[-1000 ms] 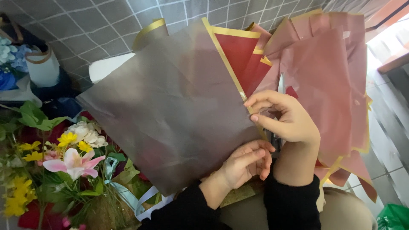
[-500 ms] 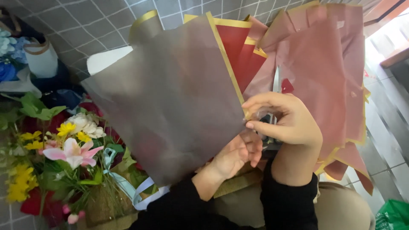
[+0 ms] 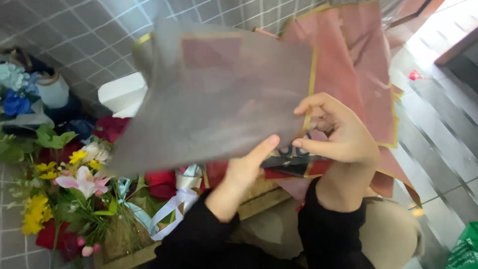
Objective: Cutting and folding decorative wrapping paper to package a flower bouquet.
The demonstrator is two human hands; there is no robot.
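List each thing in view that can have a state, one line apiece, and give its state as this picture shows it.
Translucent grey wrapping sheet with gold edge: held up, spread open.
Red wrapping sheets with gold edges: layered behind the grey sheet, bunched.
Left hand: thumb pressed to the grey sheet's lower edge.
Right hand: pinching the sheets' edges.
Mixed flower bouquet, pink lily and yellow blooms: lying on the floor.
Pale ribbon: loose, looped.

Both hands [image 3: 298, 154] on grey gold-edged wrapping sheet [image 3: 214, 99] above flowers [image 3: 74, 184]
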